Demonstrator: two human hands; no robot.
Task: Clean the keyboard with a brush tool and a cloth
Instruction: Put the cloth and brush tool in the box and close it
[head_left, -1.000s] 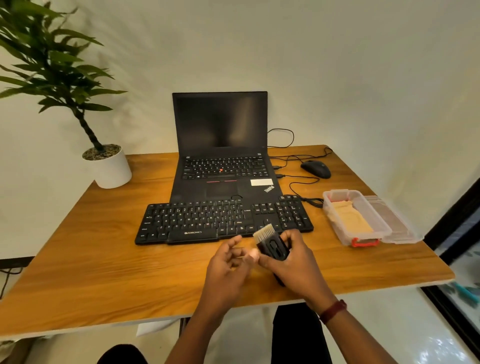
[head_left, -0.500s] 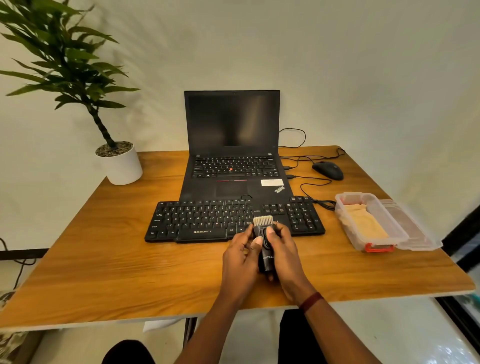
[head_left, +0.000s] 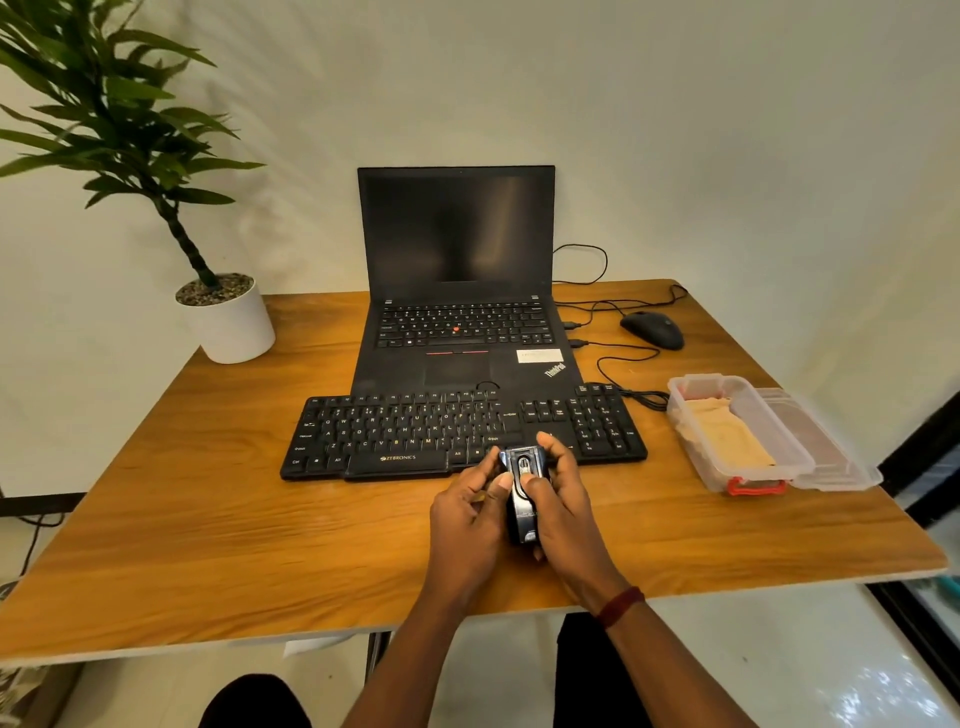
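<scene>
While both hands (head_left: 519, 499) clasp one brush tool (head_left: 523, 493), one keyboard (head_left: 415, 436), one cloth (head_left: 730, 436), one open tub (head_left: 737, 415)

Glossy black plastic brush tool (head_left: 523, 496), matt black keyboard (head_left: 462, 434), smooth wood-grain table (head_left: 218, 519).

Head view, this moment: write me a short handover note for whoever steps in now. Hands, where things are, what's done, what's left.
Hands: the left hand and right hand are both wrapped around the brush tool, held just above the desk at the near edge of the keyboard. No bristles show at the tool's tip now.
Things: the keyboard lies in front of the laptop. The cloth sits in the open box to the right.
Done: tool picked up.
Left: no brushing is under way now; brush the keys, then fetch the cloth and wipe.
</scene>
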